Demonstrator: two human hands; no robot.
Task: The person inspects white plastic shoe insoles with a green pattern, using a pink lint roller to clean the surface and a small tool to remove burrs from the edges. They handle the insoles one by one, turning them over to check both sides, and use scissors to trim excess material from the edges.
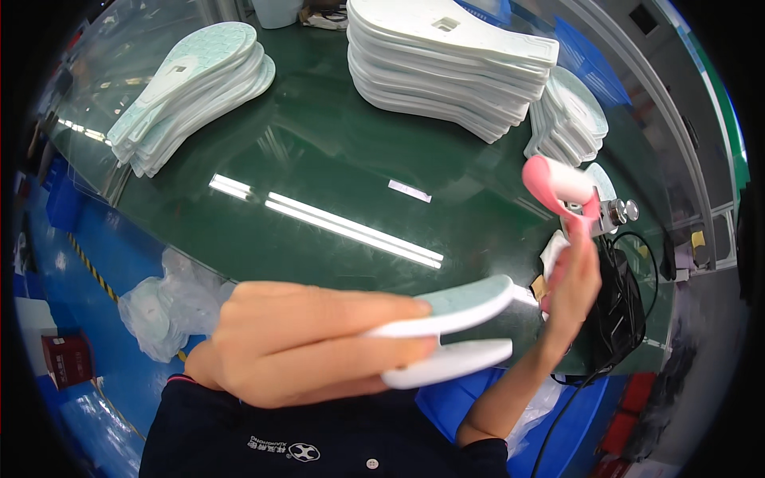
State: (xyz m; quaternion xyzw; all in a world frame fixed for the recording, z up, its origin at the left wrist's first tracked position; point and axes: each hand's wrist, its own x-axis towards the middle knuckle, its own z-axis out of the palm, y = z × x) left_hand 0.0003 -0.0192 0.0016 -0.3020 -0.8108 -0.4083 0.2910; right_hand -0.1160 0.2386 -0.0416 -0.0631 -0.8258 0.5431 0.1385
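Close to the camera, my left hand [319,342] is closed on a curved white plastic part with a pale green face [470,305]. A second white curved piece [454,364] sits just below it in the same grip; whether the two are joined I cannot tell. Over the right side of the green table [335,183], my right hand [574,275] is closed round the lower end of a pink tool with a white roll [570,185], which looks like a lint roller. The roller is raised and slightly blurred, apart from the parts in my left hand.
Paddle-shaped white parts are stacked at the far left [191,88], far middle [446,72] and far right [567,115]. A small printed strip [409,191] lies mid-table. Metal knobs [621,212] and a black bag [625,307] with a cable are at right. A clear plastic bag [163,307] hangs at left.
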